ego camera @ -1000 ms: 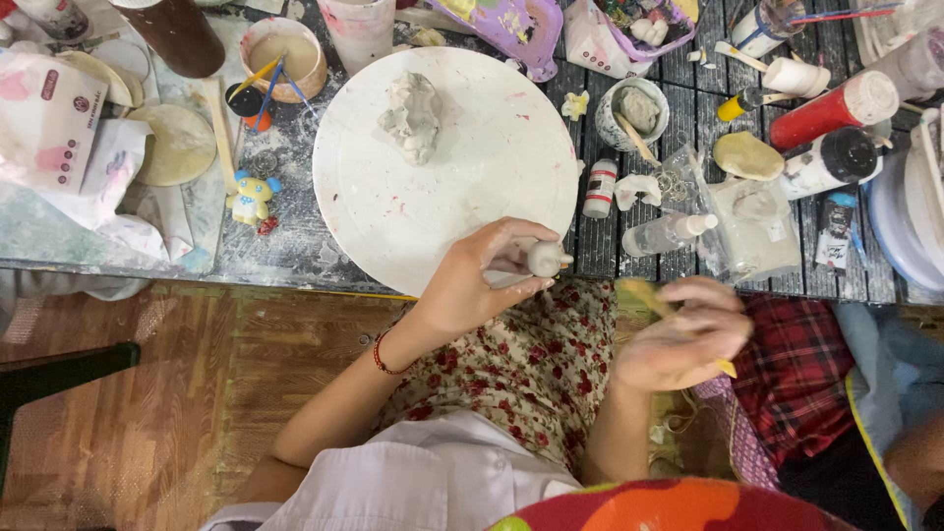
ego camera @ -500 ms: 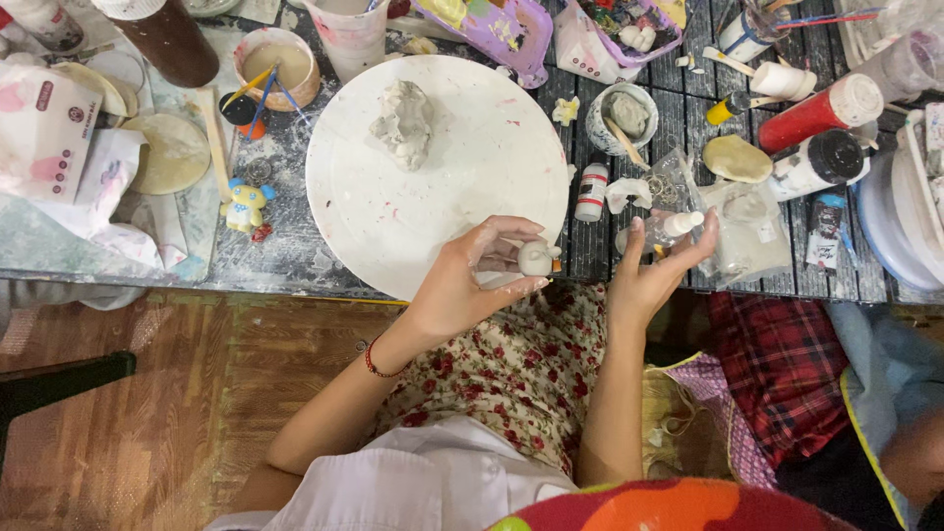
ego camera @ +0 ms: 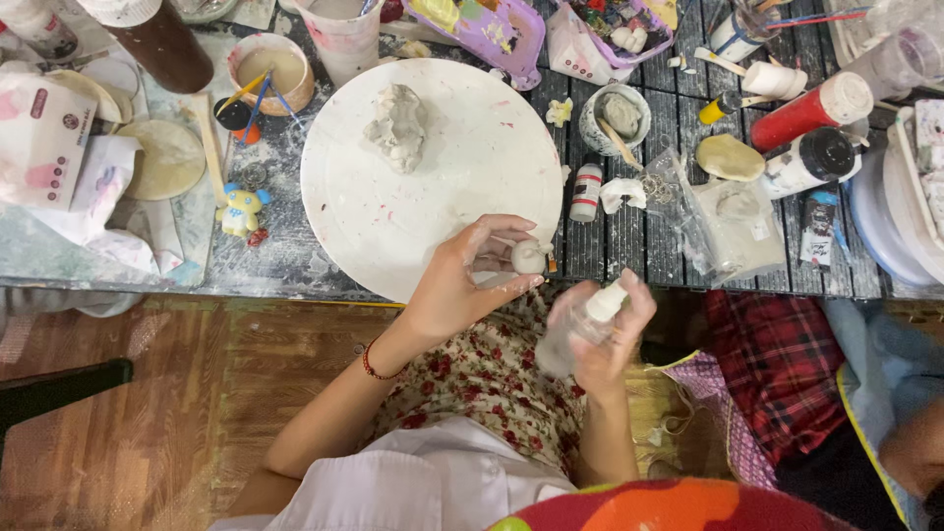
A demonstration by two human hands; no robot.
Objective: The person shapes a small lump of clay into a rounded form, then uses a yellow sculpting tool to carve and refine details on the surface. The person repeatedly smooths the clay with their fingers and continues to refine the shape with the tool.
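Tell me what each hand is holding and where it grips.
Left hand pinches a small clay ball between its fingertips. Right hand wraps a clear spray bottle around its body.

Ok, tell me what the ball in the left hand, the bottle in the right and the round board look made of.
Ball: looks like soft grey clay, matte, same tone as the lump on the board. Bottle: probably clear plastic, see-through body, white cap. Board: smooth white, smeared with paint; plastic or coated wood, cannot tell.
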